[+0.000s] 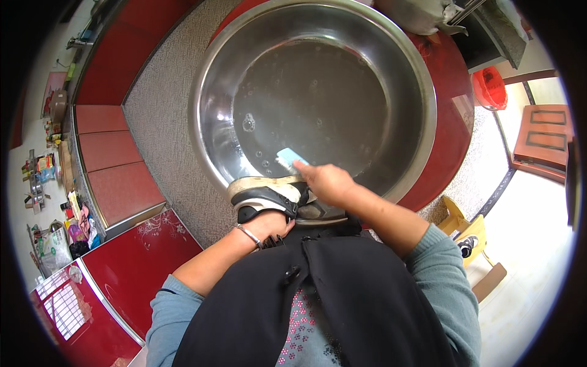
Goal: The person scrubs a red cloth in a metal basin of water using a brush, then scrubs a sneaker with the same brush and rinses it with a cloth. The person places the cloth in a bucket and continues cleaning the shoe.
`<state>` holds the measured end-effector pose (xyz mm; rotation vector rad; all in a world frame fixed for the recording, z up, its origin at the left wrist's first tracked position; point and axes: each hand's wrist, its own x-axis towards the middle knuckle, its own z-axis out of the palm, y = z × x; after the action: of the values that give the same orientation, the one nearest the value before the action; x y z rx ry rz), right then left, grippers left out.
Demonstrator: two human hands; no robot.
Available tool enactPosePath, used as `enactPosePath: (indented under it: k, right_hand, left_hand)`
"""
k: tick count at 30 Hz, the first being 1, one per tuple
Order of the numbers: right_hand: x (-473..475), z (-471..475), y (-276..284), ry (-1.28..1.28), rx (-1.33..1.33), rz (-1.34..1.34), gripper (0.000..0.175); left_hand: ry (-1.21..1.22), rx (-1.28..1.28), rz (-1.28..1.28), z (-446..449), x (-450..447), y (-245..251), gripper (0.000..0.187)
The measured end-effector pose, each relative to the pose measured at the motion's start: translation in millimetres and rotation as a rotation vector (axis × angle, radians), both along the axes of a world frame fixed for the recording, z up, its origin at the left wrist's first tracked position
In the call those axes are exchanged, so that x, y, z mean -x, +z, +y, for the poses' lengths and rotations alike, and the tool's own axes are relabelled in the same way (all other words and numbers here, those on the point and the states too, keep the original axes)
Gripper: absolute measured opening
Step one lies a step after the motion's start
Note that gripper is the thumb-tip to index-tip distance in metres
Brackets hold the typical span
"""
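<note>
My left hand [268,225], a silver bangle at its wrist, grips a black-and-white shoe [266,195] from below, near the basin's front rim. In my right hand [331,183] is a light blue scrubbing brush [290,158], its white bristles facing down beside the shoe's toe end. A second, darker shoe [323,212] lies just under my right hand, partly hidden. Both hands are at the near edge of a wide stainless steel basin [213,87] that holds murky grey water [316,105] with some bubbles.
The basin rests on a round red table [447,137]. At the back right stands a metal kettle [415,16], with a red bucket [490,88] lower down on the right. A small yellow chair [474,234] bears another shoe [467,246]. Red cabinets [114,165] and a cluttered counter line the left.
</note>
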<state>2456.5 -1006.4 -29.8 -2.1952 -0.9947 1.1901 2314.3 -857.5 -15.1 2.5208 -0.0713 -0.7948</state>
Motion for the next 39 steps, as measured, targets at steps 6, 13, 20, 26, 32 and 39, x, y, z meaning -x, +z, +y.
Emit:
enactPosePath:
  k: [6, 13, 20, 26, 32, 39]
  right_hand:
    - [-23, -47, 55, 0.022, -0.111, 0.158, 0.045]
    - [12, 17, 29, -0.026, -0.045, 0.127, 0.044]
    - [5, -34, 72, 0.079, -0.150, 0.200, 0.042]
    - [5, 35, 23, 0.067, 0.004, 0.189, 0.042]
    - [1, -35, 82, 0.040, -0.140, 0.281, 0.041]
    - [17, 52, 30, 0.019, -0.044, 0.327, 0.040]
  left_hand:
    - [0.006, 0.094, -0.072, 11, 22, 10, 0.035]
    - [0.066, 0.067, 0.048, -9, -14, 16, 0.030]
    - [0.097, 0.028, -0.060, -11, -10, 25, 0.024]
    - [-0.018, 0.034, -0.129, -15, -15, 22, 0.024]
    - [0.197, 0.117, -0.019, -13, -13, 28, 0.022]
    - [-0.186, -0.056, -0.314, -14, 5, -3, 0.024]
